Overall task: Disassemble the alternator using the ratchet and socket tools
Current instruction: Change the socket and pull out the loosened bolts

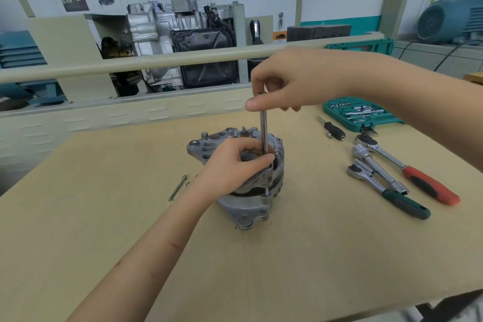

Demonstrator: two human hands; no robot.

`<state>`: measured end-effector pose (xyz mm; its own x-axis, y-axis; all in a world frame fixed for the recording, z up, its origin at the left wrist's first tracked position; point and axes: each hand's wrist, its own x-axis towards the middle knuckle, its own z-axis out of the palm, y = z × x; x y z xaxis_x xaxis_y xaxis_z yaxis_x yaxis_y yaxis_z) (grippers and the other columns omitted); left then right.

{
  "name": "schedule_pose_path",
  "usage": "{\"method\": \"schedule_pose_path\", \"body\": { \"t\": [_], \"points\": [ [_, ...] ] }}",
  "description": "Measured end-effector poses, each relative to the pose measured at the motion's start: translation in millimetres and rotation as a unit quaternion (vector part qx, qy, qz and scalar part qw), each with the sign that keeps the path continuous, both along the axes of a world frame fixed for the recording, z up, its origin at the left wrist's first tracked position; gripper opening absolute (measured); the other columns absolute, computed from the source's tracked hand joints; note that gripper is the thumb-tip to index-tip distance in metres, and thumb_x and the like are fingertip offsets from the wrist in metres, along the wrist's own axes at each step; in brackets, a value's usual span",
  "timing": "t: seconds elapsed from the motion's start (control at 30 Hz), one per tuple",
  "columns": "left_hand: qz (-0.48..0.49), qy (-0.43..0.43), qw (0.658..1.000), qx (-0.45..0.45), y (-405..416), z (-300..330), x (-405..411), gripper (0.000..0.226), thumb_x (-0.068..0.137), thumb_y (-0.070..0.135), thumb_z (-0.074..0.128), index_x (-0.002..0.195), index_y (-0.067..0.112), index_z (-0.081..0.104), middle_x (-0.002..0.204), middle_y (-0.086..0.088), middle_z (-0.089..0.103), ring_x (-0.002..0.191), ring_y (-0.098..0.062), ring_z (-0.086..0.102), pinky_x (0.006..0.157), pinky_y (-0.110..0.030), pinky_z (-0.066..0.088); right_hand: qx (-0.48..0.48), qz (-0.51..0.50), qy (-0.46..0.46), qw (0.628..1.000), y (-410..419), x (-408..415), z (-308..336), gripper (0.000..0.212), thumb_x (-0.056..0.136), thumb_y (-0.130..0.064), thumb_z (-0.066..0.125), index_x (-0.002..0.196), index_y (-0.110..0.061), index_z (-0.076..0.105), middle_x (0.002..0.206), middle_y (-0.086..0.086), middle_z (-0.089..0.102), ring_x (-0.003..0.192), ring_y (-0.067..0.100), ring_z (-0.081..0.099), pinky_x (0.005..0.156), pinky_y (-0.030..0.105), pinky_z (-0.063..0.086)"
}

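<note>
A silver alternator [243, 201] stands upright on the wooden table [104, 217]. My left hand [230, 165] grips its upper housing, fingers curled over the top. My right hand [292, 78] pinches the top of a long thin metal bolt [264, 133] that rises vertically out of the alternator's right edge. Three ratchets lie to the right: a red-handled ratchet [407, 170], a green-handled ratchet [386, 191], and an all-metal ratchet [379, 167] between them. A removed long bolt [177, 187] lies on the table left of the alternator.
An open green socket case [360, 112] sits at the back right, with a small black-handled driver [332, 129] beside it. A beige rail [156, 60] and a cutaway engine display [183, 42] stand behind the table. A blue motor [449, 18] is at far right.
</note>
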<state>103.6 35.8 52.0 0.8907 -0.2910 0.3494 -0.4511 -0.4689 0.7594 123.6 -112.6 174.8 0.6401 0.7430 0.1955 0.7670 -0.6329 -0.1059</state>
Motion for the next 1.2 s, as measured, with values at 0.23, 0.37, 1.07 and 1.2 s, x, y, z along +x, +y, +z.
{"method": "schedule_pose_path", "body": {
  "t": [0.23, 0.37, 1.07, 1.2],
  "points": [
    [0.001, 0.003, 1.0, -0.001, 0.8, -0.1, 0.3, 0.014, 0.084, 0.02, 0.064, 0.087, 0.033, 0.065, 0.085, 0.022, 0.064, 0.08, 0.014, 0.058, 0.073, -0.003, 0.045, -0.01, 0.022, 0.023, 0.999, -1.8, -3.6, 4.1, 0.018, 0.087, -0.03, 0.055, 0.104, -0.026, 0.057, 0.094, -0.008, 0.061, 0.084, 0.007, 0.059, 0.071, 0.013, 0.043],
    [0.0, 0.002, 1.0, 0.004, 0.3, 0.1, -0.3, 0.013, 0.084, 0.02, 0.064, 0.089, 0.032, 0.065, 0.085, 0.024, 0.063, 0.081, 0.016, 0.057, 0.075, -0.002, 0.045, -0.016, -0.002, -0.029, 0.999, 1.1, -0.2, 1.1, 0.022, 0.088, -0.039, 0.052, 0.08, -0.019, 0.056, 0.064, -0.009, 0.057, 0.055, 0.005, 0.055, 0.053, 0.008, 0.038],
    [0.006, 0.012, 1.0, 0.006, 0.4, -1.4, 0.8, 0.011, 0.084, 0.02, 0.064, 0.09, 0.03, 0.066, 0.085, 0.023, 0.064, 0.081, 0.015, 0.057, 0.075, -0.002, 0.044, -0.05, -0.023, -0.072, 0.996, 1.8, -0.6, 1.4, 0.023, 0.089, -0.034, 0.051, 0.079, -0.014, 0.056, 0.06, -0.01, 0.052, 0.054, 0.004, 0.049, 0.053, 0.007, 0.035],
    [0.01, 0.008, 1.0, 0.013, 0.6, -1.2, 1.3, 0.01, 0.084, 0.022, 0.064, 0.09, 0.029, 0.067, 0.086, 0.022, 0.064, 0.082, 0.014, 0.057, 0.075, -0.004, 0.045, -0.037, 0.017, -0.024, 0.999, 0.2, -5.3, 4.3, 0.014, 0.087, -0.016, 0.055, 0.1, -0.022, 0.057, 0.09, -0.009, 0.057, 0.083, 0.009, 0.055, 0.068, 0.009, 0.039]
  ]
}}
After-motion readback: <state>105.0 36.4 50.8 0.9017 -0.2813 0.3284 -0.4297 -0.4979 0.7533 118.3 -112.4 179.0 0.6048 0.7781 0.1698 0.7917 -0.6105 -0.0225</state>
